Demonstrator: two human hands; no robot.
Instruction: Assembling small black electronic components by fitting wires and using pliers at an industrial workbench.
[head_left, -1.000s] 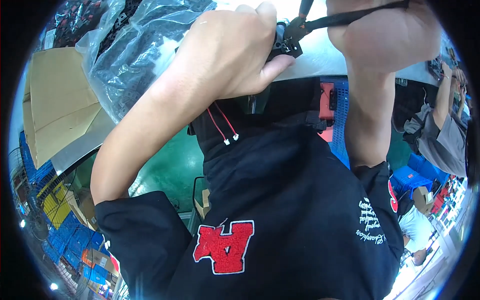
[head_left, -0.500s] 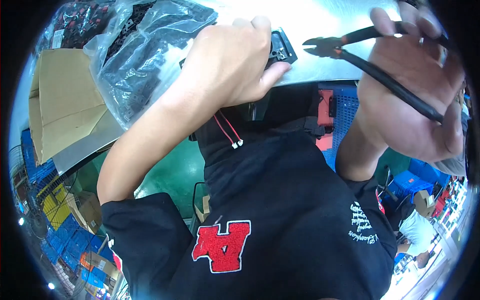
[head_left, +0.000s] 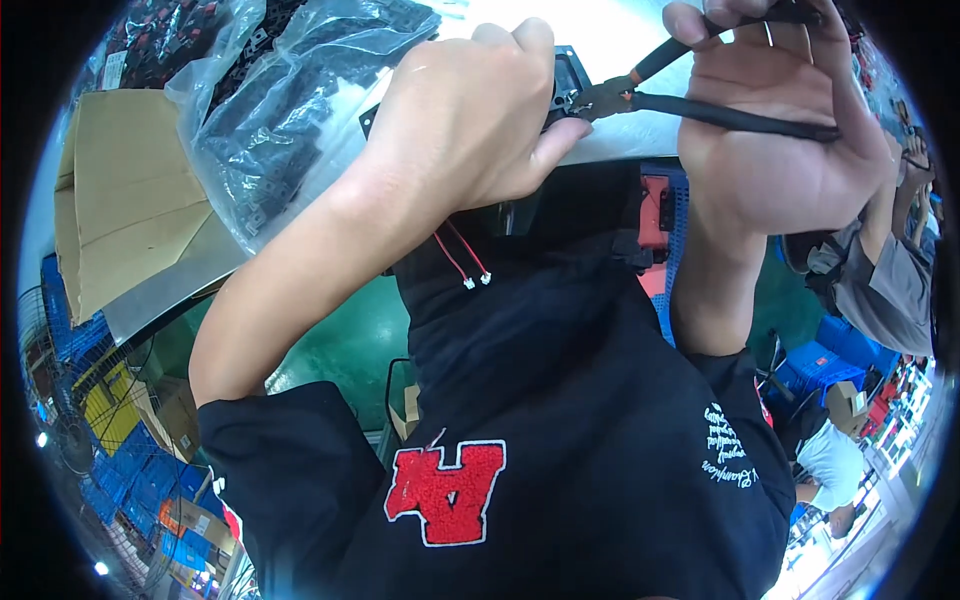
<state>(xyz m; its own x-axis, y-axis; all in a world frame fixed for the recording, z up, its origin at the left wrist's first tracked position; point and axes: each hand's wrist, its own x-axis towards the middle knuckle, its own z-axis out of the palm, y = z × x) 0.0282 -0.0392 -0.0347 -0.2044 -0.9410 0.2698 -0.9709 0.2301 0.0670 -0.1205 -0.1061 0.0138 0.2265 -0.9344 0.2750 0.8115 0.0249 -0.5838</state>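
My left hand [head_left: 475, 110] is closed on a black plastic housing [head_left: 571, 72] at the table's near edge, its thumb along the near side. Most of the housing is hidden under that hand. Red and dark wires [head_left: 455, 255] with small white connectors hang down below the wrist. My right hand [head_left: 775, 120] grips wire cutters [head_left: 608, 98] with black handles, held spread apart. The cutters' jaws are at the right end of the housing, close to my left thumb; whether they are closed on a part of it cannot be made out.
A clear plastic bag [head_left: 290, 110] of small black parts lies left of the housing, beside an opened cardboard box [head_left: 130, 200]. Behind it sits another bag of red and black parts [head_left: 165, 45]. A blue crate [head_left: 677, 215] stands below the table edge. Other people [head_left: 885, 280] are at the right.
My right hand has moved left, bringing the cutters' jaws from beside the housing onto its right end. My left hand stays on the housing almost unmoved.
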